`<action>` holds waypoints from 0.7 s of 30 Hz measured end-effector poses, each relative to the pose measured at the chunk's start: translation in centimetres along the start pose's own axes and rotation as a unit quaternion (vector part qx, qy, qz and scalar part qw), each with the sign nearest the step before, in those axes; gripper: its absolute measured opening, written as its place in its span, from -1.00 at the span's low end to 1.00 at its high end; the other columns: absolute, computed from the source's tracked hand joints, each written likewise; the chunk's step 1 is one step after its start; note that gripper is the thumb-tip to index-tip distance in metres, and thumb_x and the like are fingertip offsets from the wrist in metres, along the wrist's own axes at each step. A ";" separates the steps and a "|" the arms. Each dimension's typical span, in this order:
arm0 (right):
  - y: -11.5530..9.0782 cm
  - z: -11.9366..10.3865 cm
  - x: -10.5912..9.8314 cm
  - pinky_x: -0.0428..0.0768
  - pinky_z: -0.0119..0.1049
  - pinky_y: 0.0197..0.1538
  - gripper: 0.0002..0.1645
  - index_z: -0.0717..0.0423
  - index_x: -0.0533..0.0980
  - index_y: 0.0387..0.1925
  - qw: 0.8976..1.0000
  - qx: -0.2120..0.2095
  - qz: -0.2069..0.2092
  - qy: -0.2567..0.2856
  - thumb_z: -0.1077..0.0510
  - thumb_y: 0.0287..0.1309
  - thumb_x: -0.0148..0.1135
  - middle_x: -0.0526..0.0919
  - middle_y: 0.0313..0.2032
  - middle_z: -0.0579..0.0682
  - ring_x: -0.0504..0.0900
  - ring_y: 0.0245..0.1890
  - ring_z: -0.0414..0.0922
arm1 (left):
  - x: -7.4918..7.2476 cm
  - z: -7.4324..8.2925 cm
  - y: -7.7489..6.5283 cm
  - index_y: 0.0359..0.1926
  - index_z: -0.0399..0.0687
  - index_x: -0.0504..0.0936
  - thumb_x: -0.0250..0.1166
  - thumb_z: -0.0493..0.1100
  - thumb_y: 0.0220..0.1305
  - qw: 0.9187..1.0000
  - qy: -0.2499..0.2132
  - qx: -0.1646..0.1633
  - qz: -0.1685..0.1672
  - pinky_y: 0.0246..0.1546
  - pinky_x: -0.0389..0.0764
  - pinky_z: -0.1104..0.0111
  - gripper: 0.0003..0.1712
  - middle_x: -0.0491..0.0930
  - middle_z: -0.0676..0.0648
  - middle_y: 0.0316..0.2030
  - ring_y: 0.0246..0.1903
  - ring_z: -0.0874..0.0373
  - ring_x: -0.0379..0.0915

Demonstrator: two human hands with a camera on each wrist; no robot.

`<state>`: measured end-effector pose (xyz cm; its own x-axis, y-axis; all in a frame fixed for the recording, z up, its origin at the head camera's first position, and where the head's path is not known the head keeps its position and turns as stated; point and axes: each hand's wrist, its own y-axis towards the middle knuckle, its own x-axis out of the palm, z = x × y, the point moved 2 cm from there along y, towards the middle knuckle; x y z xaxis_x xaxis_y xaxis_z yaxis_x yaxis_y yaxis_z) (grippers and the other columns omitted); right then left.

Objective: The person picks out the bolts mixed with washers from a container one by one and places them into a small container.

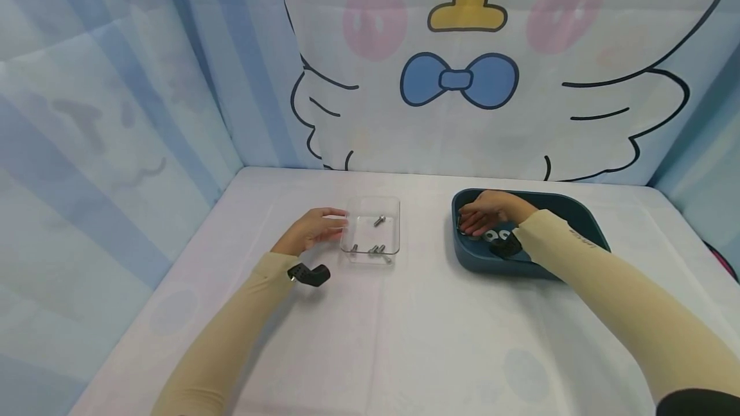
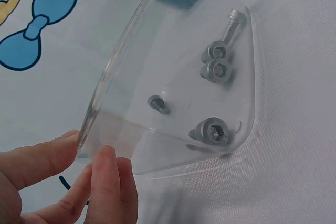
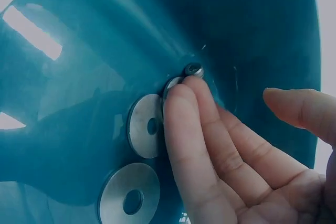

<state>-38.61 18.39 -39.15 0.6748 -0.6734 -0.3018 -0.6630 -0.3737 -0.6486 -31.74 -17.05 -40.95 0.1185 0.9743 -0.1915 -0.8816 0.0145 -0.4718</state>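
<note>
My left hand (image 1: 312, 228) is at the left side of a clear plastic box (image 1: 370, 207), thumb and fingertips pinching its edge in the left wrist view. Several metal socket-head screws (image 2: 215, 130) lie inside the box. Over on the right, my right hand (image 1: 484, 212) reaches down into a dark teal basin (image 1: 480, 263). Its fingers are extended, fingertips right at a small screw (image 3: 193, 70) by the basin wall, and the thumb stands apart. Flat metal washers (image 3: 131, 196) lie beside these fingers; one is partly hidden behind them.
Box and basin stand apart on a white cloth-covered table (image 1: 416, 326). Patterned fabric walls (image 1: 254, 82) enclose the back and sides. Both forearms wear beige sleeves, with a black wrist camera (image 1: 309, 275) on the left wrist and another on the right.
</note>
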 end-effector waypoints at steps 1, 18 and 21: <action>0.0 0.0 0.0 0.69 -0.35 -0.20 -0.49 0.54 0.32 0.10 1.000 0.000 0.000 0.000 0.13 0.37 -0.11 0.69 -0.43 -0.04 0.68 -0.39 -0.21 | 0.0 0.0 0.0 0.25 -0.21 0.38 0.21 -0.26 0.27 1.000 0.000 0.000 -0.001 -0.07 0.60 0.48 -0.48 0.42 -0.18 0.11 -0.24 0.24 0.47; 0.3 0.8 -0.2 0.66 -0.38 -0.11 -0.46 0.49 0.22 0.24 0.998 -0.017 -0.030 0.056 0.19 0.37 -0.08 0.68 -0.36 -0.07 0.67 -0.32 -0.24 | 0.0 -0.2 0.3 0.25 -0.18 0.38 0.22 -0.25 0.27 1.000 0.002 -0.006 0.005 -0.04 0.59 0.47 -0.47 0.42 -0.17 0.13 -0.24 0.24 0.47; 0.2 1.1 -0.3 0.66 -0.39 -0.11 -0.49 0.48 0.27 0.21 0.996 -0.024 -0.038 0.081 0.20 0.36 -0.06 0.69 -0.34 -0.07 0.68 -0.30 -0.24 | 0.0 -0.2 0.3 0.25 -0.18 0.39 0.22 -0.25 0.27 1.000 0.003 -0.006 0.007 -0.11 0.61 0.51 -0.48 0.42 -0.17 0.13 -0.28 0.25 0.47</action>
<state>-38.59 19.24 -40.01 0.6652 -0.7345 -0.1341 -0.6295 -0.4552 -0.6297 -31.90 -17.05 -41.23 0.1087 0.9731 -0.2029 -0.8781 -0.0017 -0.4785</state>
